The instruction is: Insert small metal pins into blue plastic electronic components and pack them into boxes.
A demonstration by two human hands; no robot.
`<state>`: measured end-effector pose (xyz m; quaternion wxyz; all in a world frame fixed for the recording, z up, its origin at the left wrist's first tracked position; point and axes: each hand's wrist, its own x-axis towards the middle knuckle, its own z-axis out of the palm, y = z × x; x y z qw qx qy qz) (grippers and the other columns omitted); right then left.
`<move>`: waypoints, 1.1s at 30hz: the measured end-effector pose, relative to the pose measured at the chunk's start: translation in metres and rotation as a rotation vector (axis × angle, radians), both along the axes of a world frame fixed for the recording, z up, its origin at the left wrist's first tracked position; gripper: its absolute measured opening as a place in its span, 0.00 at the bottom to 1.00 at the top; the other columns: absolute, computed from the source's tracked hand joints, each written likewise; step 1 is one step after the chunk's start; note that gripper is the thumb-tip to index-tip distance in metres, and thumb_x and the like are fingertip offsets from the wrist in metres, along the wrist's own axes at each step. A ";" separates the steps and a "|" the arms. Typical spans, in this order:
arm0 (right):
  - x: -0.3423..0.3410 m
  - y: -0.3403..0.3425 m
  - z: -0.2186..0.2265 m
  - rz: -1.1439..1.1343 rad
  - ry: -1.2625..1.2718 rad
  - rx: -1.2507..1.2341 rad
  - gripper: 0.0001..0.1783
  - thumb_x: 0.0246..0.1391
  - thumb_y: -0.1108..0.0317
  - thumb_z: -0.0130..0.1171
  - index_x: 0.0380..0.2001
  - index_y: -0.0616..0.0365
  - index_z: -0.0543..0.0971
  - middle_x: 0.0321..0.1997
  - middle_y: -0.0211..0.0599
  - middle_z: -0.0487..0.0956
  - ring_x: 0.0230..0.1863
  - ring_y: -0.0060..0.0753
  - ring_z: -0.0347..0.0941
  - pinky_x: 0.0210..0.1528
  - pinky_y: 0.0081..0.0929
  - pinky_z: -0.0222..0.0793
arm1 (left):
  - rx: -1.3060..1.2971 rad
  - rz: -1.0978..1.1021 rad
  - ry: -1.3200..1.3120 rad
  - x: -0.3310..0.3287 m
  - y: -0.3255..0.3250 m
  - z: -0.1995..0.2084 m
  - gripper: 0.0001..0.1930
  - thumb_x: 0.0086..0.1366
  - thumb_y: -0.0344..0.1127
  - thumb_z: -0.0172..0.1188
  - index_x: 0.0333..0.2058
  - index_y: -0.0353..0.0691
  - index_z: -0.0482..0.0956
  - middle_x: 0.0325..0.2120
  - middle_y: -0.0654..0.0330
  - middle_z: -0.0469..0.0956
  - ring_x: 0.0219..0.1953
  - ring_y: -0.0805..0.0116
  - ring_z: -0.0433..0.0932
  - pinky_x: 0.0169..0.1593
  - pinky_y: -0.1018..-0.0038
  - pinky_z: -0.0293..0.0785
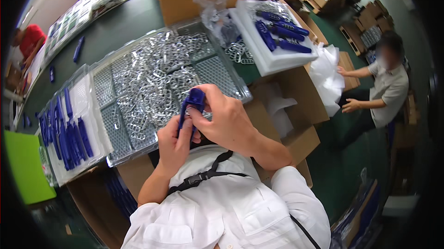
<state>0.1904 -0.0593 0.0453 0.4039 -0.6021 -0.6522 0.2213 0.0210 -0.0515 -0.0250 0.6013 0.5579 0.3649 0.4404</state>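
- The left hand (172,149) is curling nearly closed, pinching the lower end of 1 blue plastic part (196,98).
- The right hand (226,117) is gripping its upper end between thumb and bent fingers.
- The part is showing at the clear tray (216,74)'s near edge.
- Silver links (162,59) are filling most compartments.
- Blue pieces (74,145) are lying beyond the tray's left edge, blue handles (282,31) beyond its right.

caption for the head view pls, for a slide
Left hand and right hand hold a blue part beside a tray of loose metal pieces.
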 end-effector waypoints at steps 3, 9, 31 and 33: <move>0.003 -0.001 0.001 -0.009 0.020 0.017 0.21 0.58 0.69 0.71 0.52 0.62 0.76 0.35 0.44 0.85 0.33 0.45 0.86 0.36 0.37 0.81 | 0.015 -0.007 0.032 0.005 0.004 0.011 0.11 0.81 0.32 0.54 0.42 0.29 0.80 0.27 0.61 0.84 0.28 0.78 0.83 0.33 0.79 0.81; 0.006 0.007 -0.012 0.059 0.069 0.068 0.20 0.56 0.71 0.70 0.49 0.62 0.75 0.38 0.48 0.82 0.37 0.49 0.84 0.42 0.40 0.79 | -0.038 0.001 -0.039 0.008 0.005 0.002 0.12 0.80 0.35 0.56 0.39 0.33 0.81 0.25 0.63 0.82 0.27 0.79 0.78 0.31 0.80 0.72; -0.010 0.013 -0.022 0.079 0.332 -0.116 0.18 0.57 0.85 0.64 0.48 0.62 0.73 0.49 0.38 0.82 0.47 0.22 0.81 0.45 0.21 0.80 | 0.107 0.022 0.042 -0.009 0.017 -0.018 0.10 0.77 0.32 0.59 0.42 0.29 0.82 0.27 0.57 0.86 0.28 0.75 0.86 0.32 0.77 0.81; -0.011 0.010 -0.023 0.080 0.299 -0.099 0.18 0.57 0.86 0.64 0.49 0.62 0.72 0.50 0.39 0.82 0.48 0.23 0.81 0.45 0.22 0.80 | 0.083 0.025 0.020 -0.009 0.016 -0.019 0.10 0.77 0.32 0.59 0.41 0.29 0.82 0.27 0.57 0.86 0.28 0.74 0.86 0.32 0.77 0.81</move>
